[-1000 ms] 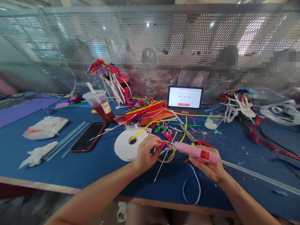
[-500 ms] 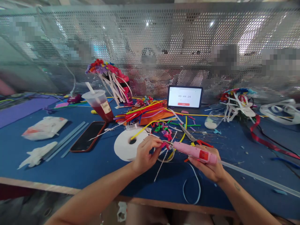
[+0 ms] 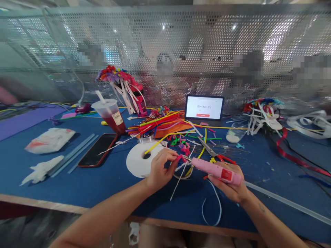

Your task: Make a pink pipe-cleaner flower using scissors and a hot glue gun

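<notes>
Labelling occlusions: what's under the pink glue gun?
The right hand cups the pink glue gun from below. Red-handled scissors and a yellow strip lie on the blue table behind its barrel; the gun covers part of the scissor handles and the palm.

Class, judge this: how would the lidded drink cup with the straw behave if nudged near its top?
Probably tips rather than slides: the drink cup is tall and narrows toward its base. The red liquid sits low, which may steady it somewhat. Likely fairly light, being only partly full.
</notes>
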A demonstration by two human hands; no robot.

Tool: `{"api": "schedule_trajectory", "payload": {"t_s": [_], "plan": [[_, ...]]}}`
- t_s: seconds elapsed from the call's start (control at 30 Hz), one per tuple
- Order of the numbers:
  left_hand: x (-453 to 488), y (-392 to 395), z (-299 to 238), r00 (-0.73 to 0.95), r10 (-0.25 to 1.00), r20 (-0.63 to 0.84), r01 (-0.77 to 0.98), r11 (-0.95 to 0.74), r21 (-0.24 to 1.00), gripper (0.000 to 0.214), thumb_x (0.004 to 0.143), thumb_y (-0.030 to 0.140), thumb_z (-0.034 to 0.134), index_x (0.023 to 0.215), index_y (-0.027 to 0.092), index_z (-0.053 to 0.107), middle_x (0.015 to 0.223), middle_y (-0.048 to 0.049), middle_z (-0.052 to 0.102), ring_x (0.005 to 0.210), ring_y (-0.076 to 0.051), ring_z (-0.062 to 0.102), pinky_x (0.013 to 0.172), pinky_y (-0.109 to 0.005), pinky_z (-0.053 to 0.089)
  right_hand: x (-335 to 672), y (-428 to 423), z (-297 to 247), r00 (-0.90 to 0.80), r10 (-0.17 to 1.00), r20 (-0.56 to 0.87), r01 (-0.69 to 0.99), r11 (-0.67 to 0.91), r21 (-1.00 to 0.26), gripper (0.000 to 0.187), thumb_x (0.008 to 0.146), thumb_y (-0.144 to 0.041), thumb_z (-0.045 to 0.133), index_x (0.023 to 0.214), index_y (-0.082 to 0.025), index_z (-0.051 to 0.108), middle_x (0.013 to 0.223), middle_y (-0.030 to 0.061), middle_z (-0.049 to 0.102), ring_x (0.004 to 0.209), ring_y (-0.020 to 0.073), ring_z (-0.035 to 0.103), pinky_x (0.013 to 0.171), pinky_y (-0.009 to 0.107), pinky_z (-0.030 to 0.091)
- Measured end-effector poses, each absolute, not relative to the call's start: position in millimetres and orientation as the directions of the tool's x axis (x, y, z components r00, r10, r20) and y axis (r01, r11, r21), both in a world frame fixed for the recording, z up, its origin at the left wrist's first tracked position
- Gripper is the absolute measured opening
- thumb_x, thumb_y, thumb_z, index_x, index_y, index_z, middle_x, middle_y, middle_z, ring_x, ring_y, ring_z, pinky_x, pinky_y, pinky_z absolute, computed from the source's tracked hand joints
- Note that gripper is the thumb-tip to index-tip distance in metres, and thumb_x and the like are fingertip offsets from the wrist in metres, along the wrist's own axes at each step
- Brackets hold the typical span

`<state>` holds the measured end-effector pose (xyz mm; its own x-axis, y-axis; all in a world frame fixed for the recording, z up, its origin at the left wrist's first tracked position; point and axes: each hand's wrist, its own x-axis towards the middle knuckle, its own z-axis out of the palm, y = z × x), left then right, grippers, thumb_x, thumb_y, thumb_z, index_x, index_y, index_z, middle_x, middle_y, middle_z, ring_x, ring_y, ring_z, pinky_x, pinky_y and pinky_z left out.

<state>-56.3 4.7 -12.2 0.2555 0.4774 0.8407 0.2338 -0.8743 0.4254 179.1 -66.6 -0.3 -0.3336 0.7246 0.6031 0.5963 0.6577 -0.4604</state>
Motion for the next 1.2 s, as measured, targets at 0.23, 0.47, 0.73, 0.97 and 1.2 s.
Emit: {"api": "schedule_trajectory", "payload": {"t_s": [0.23, 0.47, 0.73, 0.97, 1.2], "plan": [[-55.5, 5.3, -12.9, 0.219, 0.499, 0.839, 0.240, -0.860, 0.450, 0.018, 0.075, 0.004, 0.062, 0.079, 0.019, 0.051, 0.079, -0.0018, 0.064, 0.074, -0.012, 0.061, 0.066, -0.025, 0.050, 179.0, -65.5, -2.6, -0.354, 0.698, 0.622, 0.602, 0.679, -0.420, 0.005, 0.083, -0.018, 0.054, 0.078, -0.019, 0.052, 0.065, -0.0003, 0.057, 0.057, 0.0104, 0.052, 0.054, 0.023, 0.039], [-55.0, 5.2, -10.5, 0.192, 0.504, 0.842, 0.273, -0.852, 0.447, 0.014, 0.077, 0.009, 0.060, 0.076, 0.019, 0.051, 0.076, -0.0019, 0.064, 0.071, -0.012, 0.062, 0.064, -0.025, 0.050, 180.1, -65.2, -4.3, -0.355, 0.706, 0.613, 0.614, 0.671, -0.417, 0.005, 0.082, -0.020, 0.055, 0.077, -0.019, 0.054, 0.065, -0.0001, 0.059, 0.056, 0.0112, 0.053, 0.053, 0.024, 0.039], [-54.1, 4.0, -6.8, 0.163, 0.524, 0.836, 0.295, -0.834, 0.465, 0.014, 0.078, 0.011, 0.060, 0.074, 0.018, 0.049, 0.075, -0.0016, 0.062, 0.069, -0.011, 0.060, 0.061, -0.024, 0.049, 178.9, -65.4, -2.5, -0.358, 0.709, 0.607, 0.623, 0.666, -0.411, 0.005, 0.082, -0.020, 0.054, 0.077, -0.020, 0.053, 0.063, 0.0000, 0.057, 0.054, 0.0111, 0.052, 0.052, 0.024, 0.039], [-55.2, 6.6, -12.5, 0.129, 0.630, 0.766, 0.221, -0.771, 0.597, 0.011, 0.079, 0.013, 0.059, 0.076, 0.018, 0.050, 0.080, -0.0015, 0.062, 0.071, -0.011, 0.060, 0.061, -0.023, 0.048, 180.2, -64.3, -6.3, -0.365, 0.737, 0.569, 0.641, 0.642, -0.420, 0.004, 0.083, -0.021, 0.054, 0.079, -0.020, 0.053, 0.065, 0.0001, 0.058, 0.057, 0.0112, 0.053, 0.054, 0.024, 0.039], [-55.4, 7.8, -14.0, 0.116, 0.646, 0.754, 0.219, -0.757, 0.615, 0.011, 0.080, 0.013, 0.059, 0.076, 0.018, 0.049, 0.080, -0.0022, 0.061, 0.070, -0.011, 0.059, 0.060, -0.022, 0.048, 179.2, -66.0, -0.6, -0.329, 0.734, 0.595, 0.645, 0.634, -0.426, 0.007, 0.083, -0.020, 0.053, 0.076, -0.019, 0.053, 0.062, -0.0007, 0.055, 0.054, 0.0103, 0.050, 0.052, 0.024, 0.038]]}}
